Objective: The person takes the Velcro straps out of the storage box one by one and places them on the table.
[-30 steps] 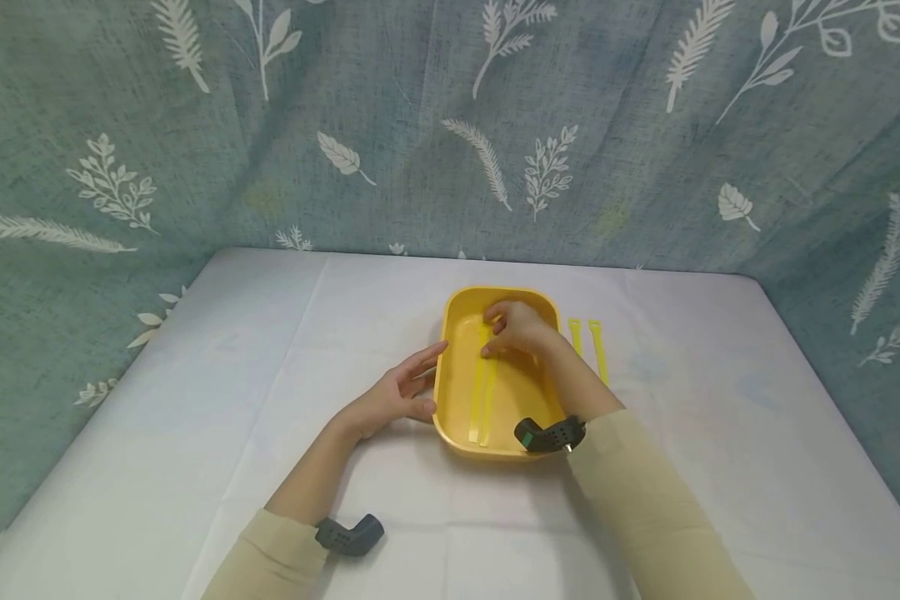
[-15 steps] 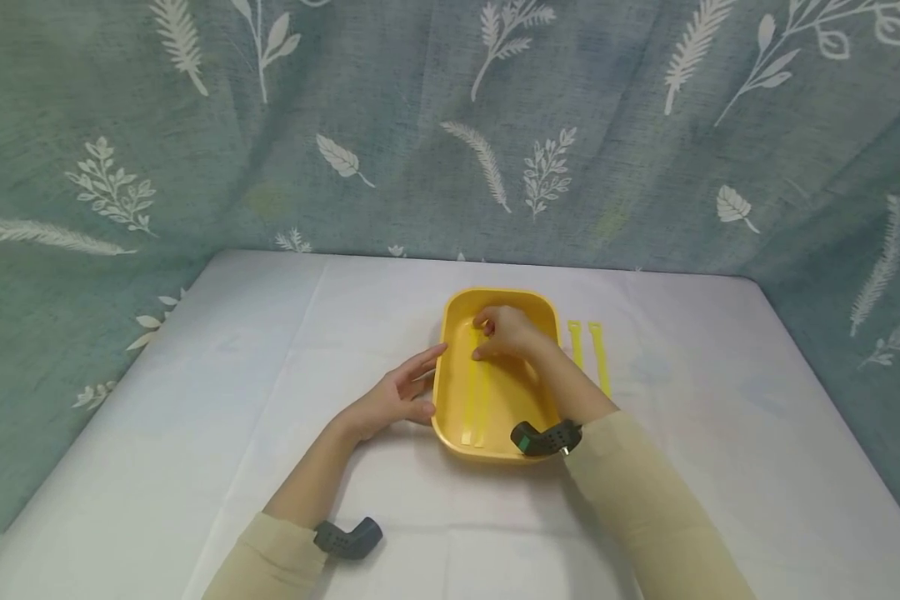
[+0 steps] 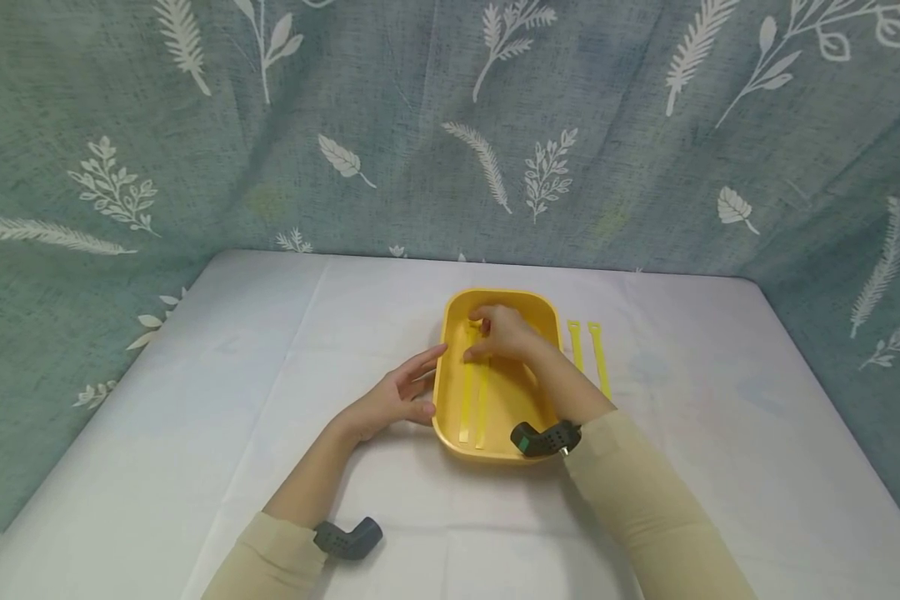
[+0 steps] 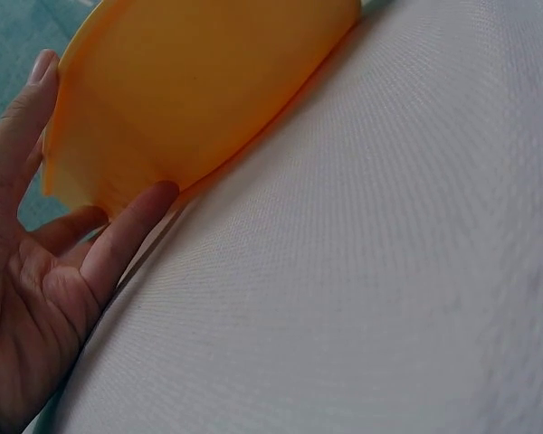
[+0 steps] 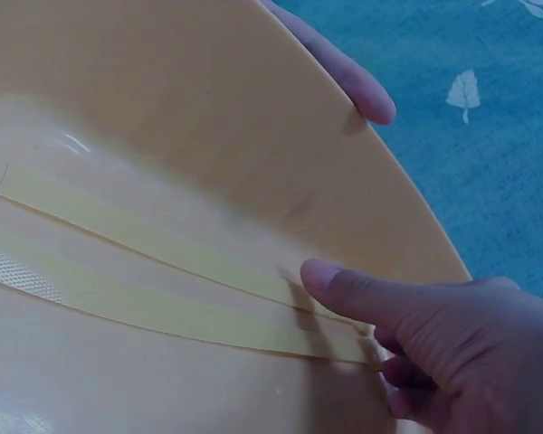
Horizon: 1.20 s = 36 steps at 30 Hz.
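Note:
A yellow plastic tray (image 3: 521,392) stands on the white cloth, longer side pointing away from me. Two flat yellow strips lie side by side lengthwise on its floor: a left strip (image 3: 464,417) and a right strip (image 3: 482,417). My right hand (image 3: 506,332) reaches in from the right and pinches the left strip near its far end; in the right wrist view the thumb lies over that strip (image 5: 118,217), and curled fingers partly hide both far ends. My left hand (image 3: 386,404) touches the tray's left wall with spread fingers, seen also against the wall (image 4: 199,99) in the left wrist view.
Right of the tray, two more yellow strips lie on the cloth, one nearer the tray (image 3: 576,343) and one farther right (image 3: 600,358), partly hidden by my right forearm. A leaf-patterned curtain (image 3: 390,150) hangs behind the white-covered table (image 3: 285,308).
My right hand has moved slightly left inside the tray, and the left strip has shifted left with it. The gap between the two strips is wider. My left hand stays at the wall.

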Motion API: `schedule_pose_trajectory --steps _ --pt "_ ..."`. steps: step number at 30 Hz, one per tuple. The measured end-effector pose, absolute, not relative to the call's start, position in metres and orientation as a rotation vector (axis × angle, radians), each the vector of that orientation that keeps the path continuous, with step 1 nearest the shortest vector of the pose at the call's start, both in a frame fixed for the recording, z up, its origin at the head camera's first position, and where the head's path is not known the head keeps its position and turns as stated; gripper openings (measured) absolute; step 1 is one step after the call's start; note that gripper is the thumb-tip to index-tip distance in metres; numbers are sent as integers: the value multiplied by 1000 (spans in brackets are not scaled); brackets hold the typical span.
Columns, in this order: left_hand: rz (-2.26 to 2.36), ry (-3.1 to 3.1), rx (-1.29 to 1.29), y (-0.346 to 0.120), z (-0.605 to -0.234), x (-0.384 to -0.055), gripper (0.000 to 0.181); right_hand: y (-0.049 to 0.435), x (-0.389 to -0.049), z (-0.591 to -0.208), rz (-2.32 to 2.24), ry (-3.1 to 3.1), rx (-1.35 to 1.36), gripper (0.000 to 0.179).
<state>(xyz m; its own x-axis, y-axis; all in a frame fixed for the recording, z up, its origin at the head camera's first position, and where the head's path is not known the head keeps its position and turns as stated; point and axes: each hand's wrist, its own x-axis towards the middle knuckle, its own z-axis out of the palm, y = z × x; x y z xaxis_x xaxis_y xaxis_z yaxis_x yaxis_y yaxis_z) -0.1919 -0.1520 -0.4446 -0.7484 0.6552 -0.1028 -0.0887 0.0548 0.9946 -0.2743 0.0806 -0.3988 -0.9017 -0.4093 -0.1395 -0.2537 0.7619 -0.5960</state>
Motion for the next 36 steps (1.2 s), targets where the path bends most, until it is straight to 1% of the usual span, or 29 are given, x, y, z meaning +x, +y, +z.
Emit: schedule_pose_trajectory --steps 2,7,18,26,30,36 --pt "1746 1793 564 -152 -444 -192 87 82 -274 -399 -819 2697 -517 70" --pt "1749 1790 559 -150 -442 -191 86 83 -275 -402 -759 2701 -538 68" --pt "1772 1760 574 -151 -443 -191 86 82 -275 -403 -798 2732 -629 45" --pt "1765 1768 571 -151 -443 -190 86 81 -276 -403 -1021 2659 -593 33" --pt "1762 1774 558 -150 -442 -190 85 81 -276 -402 -1104 2614 -556 34" --pt "1769 1771 532 -149 -442 -190 83 80 -274 -401 -1290 2484 -469 39"
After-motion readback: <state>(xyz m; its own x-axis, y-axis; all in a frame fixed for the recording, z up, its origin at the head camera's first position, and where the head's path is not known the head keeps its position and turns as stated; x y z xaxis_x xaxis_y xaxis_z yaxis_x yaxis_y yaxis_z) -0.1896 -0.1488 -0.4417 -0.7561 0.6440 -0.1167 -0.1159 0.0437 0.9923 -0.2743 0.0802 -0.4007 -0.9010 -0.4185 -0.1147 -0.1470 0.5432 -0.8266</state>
